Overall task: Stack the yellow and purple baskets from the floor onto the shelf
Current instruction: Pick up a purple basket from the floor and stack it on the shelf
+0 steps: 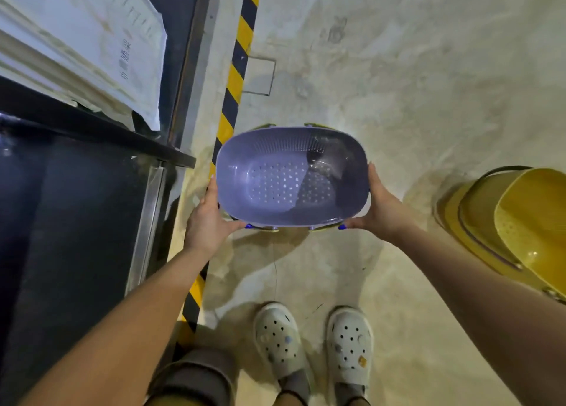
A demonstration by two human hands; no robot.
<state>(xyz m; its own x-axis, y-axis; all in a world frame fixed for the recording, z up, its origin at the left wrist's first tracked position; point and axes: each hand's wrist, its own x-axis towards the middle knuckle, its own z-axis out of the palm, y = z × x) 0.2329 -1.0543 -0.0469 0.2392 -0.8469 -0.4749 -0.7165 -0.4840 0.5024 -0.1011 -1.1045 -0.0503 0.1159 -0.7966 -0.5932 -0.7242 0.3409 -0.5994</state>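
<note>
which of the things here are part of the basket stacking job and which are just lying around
Part of the job:
- purple basket, held by the left hand and right hand
- yellow baskets, nested on the floor at right
- dark shelf at left

Just lying about:
- cardboard boxes on the upper shelf level
- yellow-black hazard tape on the floor
- white clogs the person wears

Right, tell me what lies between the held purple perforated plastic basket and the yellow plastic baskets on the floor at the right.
In the head view, only bare pale concrete floor and the right hand separate the purple perforated plastic basket from the yellow plastic baskets.
</note>
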